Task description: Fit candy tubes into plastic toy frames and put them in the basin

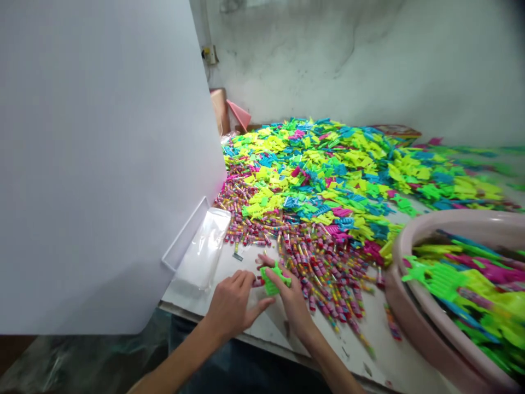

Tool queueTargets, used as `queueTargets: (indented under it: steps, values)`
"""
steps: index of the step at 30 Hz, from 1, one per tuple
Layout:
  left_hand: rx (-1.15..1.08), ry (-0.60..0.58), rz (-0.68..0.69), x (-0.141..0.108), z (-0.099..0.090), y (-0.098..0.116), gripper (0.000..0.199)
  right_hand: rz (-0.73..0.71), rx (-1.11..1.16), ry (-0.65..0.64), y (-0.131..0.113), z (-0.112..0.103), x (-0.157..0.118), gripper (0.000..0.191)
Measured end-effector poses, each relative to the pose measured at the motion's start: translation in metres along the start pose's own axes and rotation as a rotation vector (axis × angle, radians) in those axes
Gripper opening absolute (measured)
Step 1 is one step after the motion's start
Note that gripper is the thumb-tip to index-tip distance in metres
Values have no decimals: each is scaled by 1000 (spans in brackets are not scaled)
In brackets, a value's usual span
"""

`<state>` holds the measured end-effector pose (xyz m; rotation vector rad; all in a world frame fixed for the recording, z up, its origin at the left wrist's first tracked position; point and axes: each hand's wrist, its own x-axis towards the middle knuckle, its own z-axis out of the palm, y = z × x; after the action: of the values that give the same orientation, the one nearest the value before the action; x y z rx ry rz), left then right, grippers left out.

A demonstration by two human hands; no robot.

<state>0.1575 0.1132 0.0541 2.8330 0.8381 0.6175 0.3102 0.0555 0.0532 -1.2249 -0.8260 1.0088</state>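
My right hand (293, 298) pinches a bright green flat plastic toy piece (269, 282) with a toothed edge, thumb across its front. Close on its left, my left hand (232, 301) has curled fingers on the end of a small pink-and-red tube (257, 282); its thumb reaches out below the green piece. Part of the tube is hidden by the fingers and the green piece. Just beyond both hands lies a heap of slim tubes (303, 249) with pink, red and yellow patterns.
A large pile of flat plastic pieces (348, 158) in yellow, green, blue and pink covers the back of the table. At right stands a pink basin (404, 306) holding similar pieces. Clear plastic bags (207, 246) lie at left beside a big white panel (102, 164).
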Motion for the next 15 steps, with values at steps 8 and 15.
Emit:
queueTargets:
  steps: [8, 15]
  values:
    - [82, 67, -168, -16, 21, -17, 10, -376, -568, 196, -39, -29, 81, 28]
    - [50, 182, -181, -19, 27, -19, 9, -337, -1016, 71, -43, -18, 154, 17]
